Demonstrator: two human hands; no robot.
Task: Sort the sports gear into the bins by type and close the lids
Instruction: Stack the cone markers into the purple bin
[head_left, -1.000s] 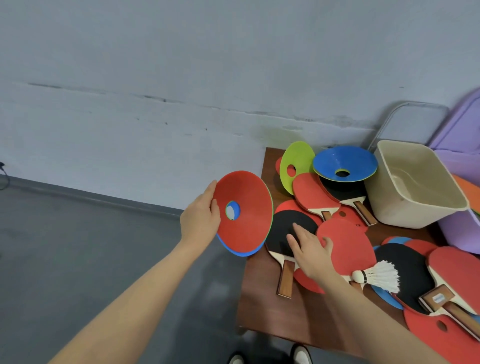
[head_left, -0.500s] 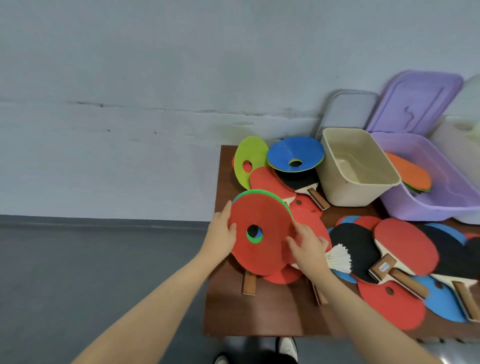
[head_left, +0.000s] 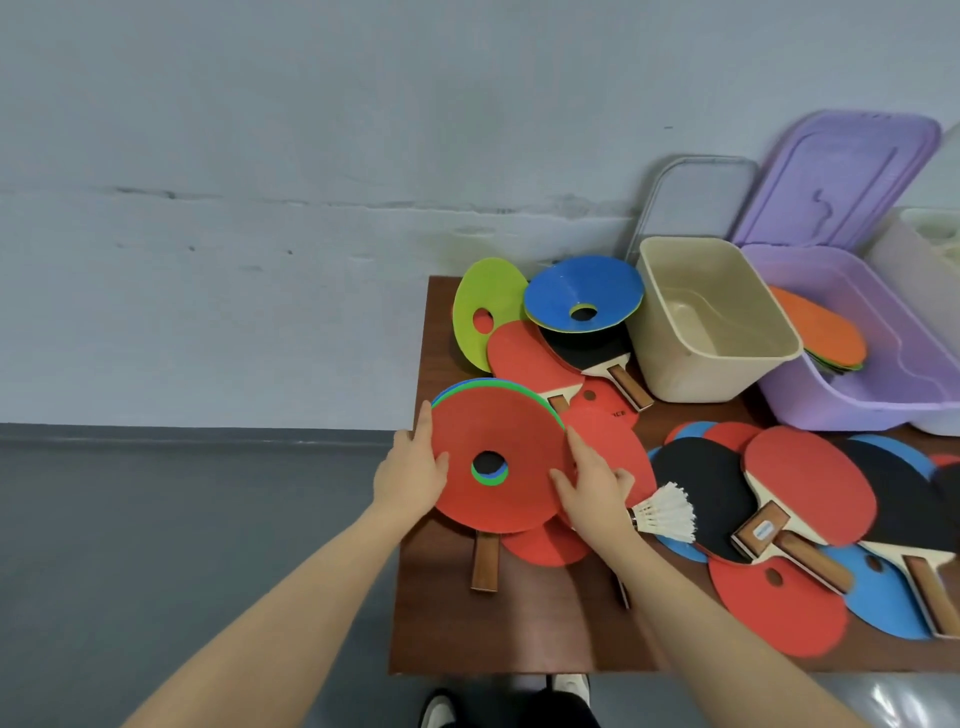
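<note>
A brown table (head_left: 519, 634) stands against a pale wall (head_left: 311, 156), over a grey floor (head_left: 156, 545), with dark white-tipped shoes (head_left: 439, 709) below its near edge.

Both my bare forearms are stretched out forward. My left hand (head_left: 410, 475) has its thumb hooked over the front and fingers pointing up, gripping at the left edge. My right hand (head_left: 592, 486) is flatter, fingers spread and pointing up-left, palm down.

Single head view, wide-angle, looks forward and down, close over table (head_left: 519, 623) edge.
</note>
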